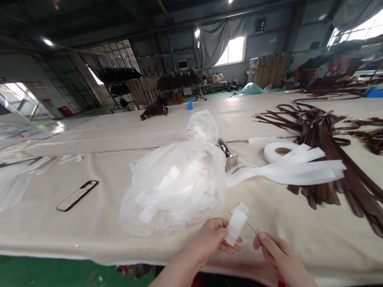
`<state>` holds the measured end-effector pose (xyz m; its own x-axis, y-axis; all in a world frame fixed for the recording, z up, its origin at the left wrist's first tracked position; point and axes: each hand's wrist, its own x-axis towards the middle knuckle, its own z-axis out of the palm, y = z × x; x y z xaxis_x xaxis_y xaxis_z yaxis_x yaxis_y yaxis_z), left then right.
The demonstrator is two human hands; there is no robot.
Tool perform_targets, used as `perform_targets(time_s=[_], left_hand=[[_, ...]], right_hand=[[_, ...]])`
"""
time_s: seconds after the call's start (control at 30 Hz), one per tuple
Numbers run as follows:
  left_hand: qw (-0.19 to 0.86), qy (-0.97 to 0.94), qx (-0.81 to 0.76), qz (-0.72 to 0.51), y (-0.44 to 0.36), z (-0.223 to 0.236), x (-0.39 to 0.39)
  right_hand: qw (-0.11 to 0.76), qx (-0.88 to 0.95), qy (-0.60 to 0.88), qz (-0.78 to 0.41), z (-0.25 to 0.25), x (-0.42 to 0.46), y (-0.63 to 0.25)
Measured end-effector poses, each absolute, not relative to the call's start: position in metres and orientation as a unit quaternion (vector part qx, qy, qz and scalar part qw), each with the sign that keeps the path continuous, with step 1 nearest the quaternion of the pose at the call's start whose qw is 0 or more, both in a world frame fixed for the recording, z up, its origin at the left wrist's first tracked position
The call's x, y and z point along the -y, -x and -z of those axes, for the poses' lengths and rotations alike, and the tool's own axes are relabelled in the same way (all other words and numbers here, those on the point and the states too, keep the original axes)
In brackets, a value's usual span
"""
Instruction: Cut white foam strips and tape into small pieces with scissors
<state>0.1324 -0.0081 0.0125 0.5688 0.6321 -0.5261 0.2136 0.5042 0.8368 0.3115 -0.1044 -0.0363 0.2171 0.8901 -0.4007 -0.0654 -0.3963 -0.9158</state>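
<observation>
Near the front edge of the table, my left hand point(219, 237) pinches a small white flat piece point(236, 223), like a folded strip or label. My right hand point(276, 253) is closed just to its right, thumb and fingertips pinching a thin line-like thing point(252, 228) that points toward the white piece. Whether that is a thread or a thin stick I cannot tell. Behind my hands sits a translucent plastic bag point(177, 183) filled with white pieces. White foam-like strips point(287, 172) fan out to its right.
A white tape roll point(280, 151) and bundled brown straps point(324, 139) lie at right. A metal tape dispenser point(227, 152) stands behind the bag. A phone point(78, 196) lies at left. Farther back are a smaller bag point(203, 125) and a blue object point(189, 105).
</observation>
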Motion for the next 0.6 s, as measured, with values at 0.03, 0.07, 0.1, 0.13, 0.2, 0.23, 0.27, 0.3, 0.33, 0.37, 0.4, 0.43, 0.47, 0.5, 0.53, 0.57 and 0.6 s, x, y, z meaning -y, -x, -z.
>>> perform_targets(time_s=[0.03,0.07,0.1,0.13,0.2,0.23,0.27,0.3,0.33,0.37,0.4,0.43,0.47,0.5,0.53,0.57,0.6], left_hand=[[0.745,-0.48,-0.443,-0.14,-0.134,-0.012,0.008],[0.744,-0.481,-0.442,-0.138,-0.135,-0.011,0.008],[0.744,-0.483,-0.44,-0.137,-0.135,-0.011,0.008],[0.745,-0.485,-0.438,-0.137,-0.136,-0.01,0.008],[0.746,-0.487,-0.433,-0.137,-0.135,-0.01,0.009],[0.746,-0.489,-0.43,-0.137,-0.134,-0.009,0.009],[0.747,-0.491,-0.427,-0.138,-0.134,-0.009,0.008],[0.747,-0.493,-0.424,-0.139,-0.133,-0.008,0.008],[0.745,-0.496,-0.423,-0.142,-0.132,-0.008,0.008],[0.744,-0.498,-0.422,-0.144,-0.132,-0.007,0.008],[0.741,-0.5,-0.423,-0.146,-0.131,-0.007,0.008],[0.738,-0.502,-0.425,-0.146,-0.131,-0.007,0.007],[0.736,-0.505,-0.427,-0.143,-0.131,-0.007,0.007],[0.735,-0.508,-0.427,-0.136,-0.131,-0.007,0.008],[0.736,-0.513,-0.424,-0.124,-0.131,-0.007,0.008],[0.739,-0.518,-0.417,-0.111,-0.131,-0.008,0.009],[0.741,-0.522,-0.41,-0.1,-0.132,-0.009,0.009]], right_hand=[[0.447,0.307,0.624,-0.562,0.041,0.107,-0.308],[0.452,0.293,0.609,-0.582,0.045,0.109,-0.305],[0.456,0.28,0.6,-0.594,0.048,0.109,-0.302],[0.46,0.27,0.599,-0.597,0.05,0.109,-0.3],[0.463,0.261,0.604,-0.593,0.05,0.107,-0.298],[0.46,0.265,0.606,-0.593,0.049,0.106,-0.297],[0.455,0.269,0.609,-0.592,0.046,0.105,-0.297],[0.45,0.275,0.611,-0.591,0.044,0.105,-0.297],[0.445,0.28,0.613,-0.59,0.041,0.104,-0.297],[0.44,0.285,0.613,-0.591,0.039,0.104,-0.297],[0.439,0.287,0.614,-0.59,0.036,0.104,-0.296],[0.439,0.286,0.615,-0.589,0.035,0.104,-0.295],[0.439,0.284,0.615,-0.59,0.033,0.104,-0.293],[0.441,0.281,0.611,-0.594,0.032,0.103,-0.292],[0.445,0.278,0.605,-0.599,0.032,0.103,-0.29],[0.449,0.273,0.597,-0.606,0.032,0.102,-0.288],[0.452,0.264,0.59,-0.615,0.032,0.102,-0.286]])
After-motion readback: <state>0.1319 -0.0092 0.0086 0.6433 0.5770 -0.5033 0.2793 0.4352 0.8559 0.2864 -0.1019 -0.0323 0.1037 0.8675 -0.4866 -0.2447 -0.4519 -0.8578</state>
